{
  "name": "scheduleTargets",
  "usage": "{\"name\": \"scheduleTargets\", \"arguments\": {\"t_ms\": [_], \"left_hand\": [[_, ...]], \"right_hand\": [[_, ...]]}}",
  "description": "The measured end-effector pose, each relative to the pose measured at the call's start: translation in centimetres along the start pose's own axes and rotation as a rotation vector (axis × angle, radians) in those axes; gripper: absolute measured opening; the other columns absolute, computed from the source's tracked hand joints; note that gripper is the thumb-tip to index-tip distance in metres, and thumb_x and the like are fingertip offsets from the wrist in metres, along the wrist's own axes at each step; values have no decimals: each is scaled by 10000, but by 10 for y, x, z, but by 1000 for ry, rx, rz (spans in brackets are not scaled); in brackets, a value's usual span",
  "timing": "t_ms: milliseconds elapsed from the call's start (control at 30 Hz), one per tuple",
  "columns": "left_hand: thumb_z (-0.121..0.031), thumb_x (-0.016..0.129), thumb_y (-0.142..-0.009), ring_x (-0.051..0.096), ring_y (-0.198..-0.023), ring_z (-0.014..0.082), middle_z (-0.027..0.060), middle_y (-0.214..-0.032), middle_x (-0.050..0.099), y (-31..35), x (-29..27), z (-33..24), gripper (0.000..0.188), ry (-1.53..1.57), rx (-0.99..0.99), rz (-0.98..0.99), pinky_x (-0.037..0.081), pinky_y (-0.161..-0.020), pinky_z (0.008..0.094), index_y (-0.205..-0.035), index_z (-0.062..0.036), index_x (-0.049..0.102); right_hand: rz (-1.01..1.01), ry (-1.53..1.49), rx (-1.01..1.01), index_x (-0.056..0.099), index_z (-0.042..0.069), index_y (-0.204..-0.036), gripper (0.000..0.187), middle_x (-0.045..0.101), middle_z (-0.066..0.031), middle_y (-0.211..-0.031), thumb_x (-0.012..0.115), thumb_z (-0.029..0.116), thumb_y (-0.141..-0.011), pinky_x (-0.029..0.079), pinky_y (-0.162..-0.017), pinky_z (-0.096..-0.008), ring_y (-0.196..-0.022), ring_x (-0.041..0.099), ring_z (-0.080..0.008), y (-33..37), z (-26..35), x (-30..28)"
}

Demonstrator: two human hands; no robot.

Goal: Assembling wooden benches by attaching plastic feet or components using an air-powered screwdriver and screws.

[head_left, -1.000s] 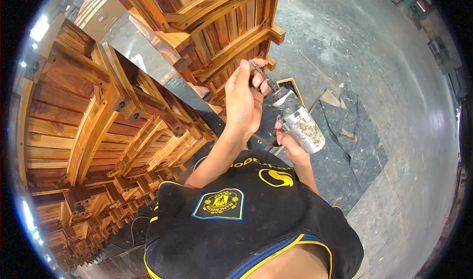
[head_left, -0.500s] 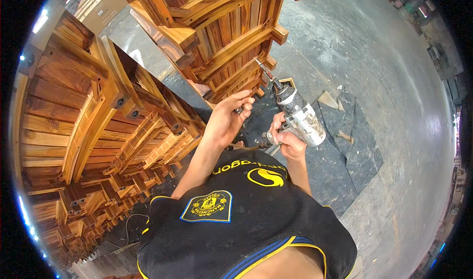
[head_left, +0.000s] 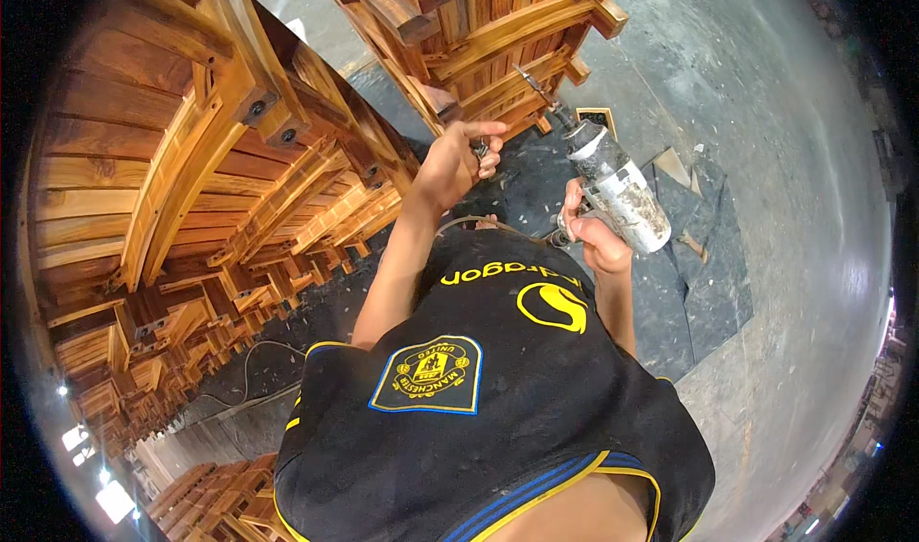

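My right hand (head_left: 601, 240) is wrapped round the grip of a worn white-and-black air screwdriver (head_left: 622, 192). Its long thin bit (head_left: 528, 80) slants up and to the left, in front of the slatted wooden piece (head_left: 522, 30), and I cannot tell whether the two touch. My left hand (head_left: 454, 167) is closed loosely, with the index finger pointing right. Small dark metal screws (head_left: 481, 148) show between its fingers, partly hidden. That hand is between the slatted piece and a row of wooden frames on the left.
Stacked wooden frames (head_left: 177, 183) with curved braces and dark bolts fill the left side. A small open box (head_left: 595, 117) of dark bits stands on a black mat (head_left: 704, 298), with scraps nearby. A hose (head_left: 469, 220) loops beside my body. Grey concrete floor (head_left: 795, 207) extends right.
The view has shifted, so the wooden pieces sit higher and further right. Both hands appear higher and further right too, still holding the screwdriver and screws. My left index finger now points out straighter.
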State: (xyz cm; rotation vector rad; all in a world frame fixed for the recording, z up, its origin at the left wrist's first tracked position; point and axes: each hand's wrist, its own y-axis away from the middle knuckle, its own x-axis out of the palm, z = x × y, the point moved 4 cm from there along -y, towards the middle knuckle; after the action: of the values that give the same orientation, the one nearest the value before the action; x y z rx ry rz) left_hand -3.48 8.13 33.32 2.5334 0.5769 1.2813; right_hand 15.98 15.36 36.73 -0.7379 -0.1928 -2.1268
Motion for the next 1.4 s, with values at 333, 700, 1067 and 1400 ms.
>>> {"name": "scheduleTargets", "arguments": {"t_ms": [333,700,1067,1400], "left_hand": [[-136,478,-946,497,-617,78,50,-802,567,-1,-9,19,236,-393,-80,235,434,-523,202,-1115,25,511],[-61,408,-840,418,-561,70,-10,-725,487,-11,-28,26,285,-562,-111,59,329,-493,212,-1074,15,552],[-102,486,-927,492,-773,87,6,-864,515,8,-19,16,314,-422,-198,396,424,-686,236,-1205,44,500],[-251,472,-957,497,-542,68,46,-707,555,10,-32,11,310,-446,-204,295,326,-393,164,-991,45,560]], "right_hand": [[-90,66,88,516,-27,-1068,461,561,-80,-871,538,-64,-610,395,-516,-229,-642,517,-126,10,-13,-10],[-93,69,60,521,-24,-1037,417,548,-69,-851,556,-53,-623,400,-514,-233,-635,505,-125,9,-17,-14],[-33,107,78,527,-4,-969,341,532,-61,-815,582,-19,-634,385,-484,-229,-594,493,-114,5,-22,-13],[-133,27,16,528,-18,-1062,445,564,-84,-819,572,-55,-621,401,-488,-232,-604,507,-133,16,-29,-13]]}}
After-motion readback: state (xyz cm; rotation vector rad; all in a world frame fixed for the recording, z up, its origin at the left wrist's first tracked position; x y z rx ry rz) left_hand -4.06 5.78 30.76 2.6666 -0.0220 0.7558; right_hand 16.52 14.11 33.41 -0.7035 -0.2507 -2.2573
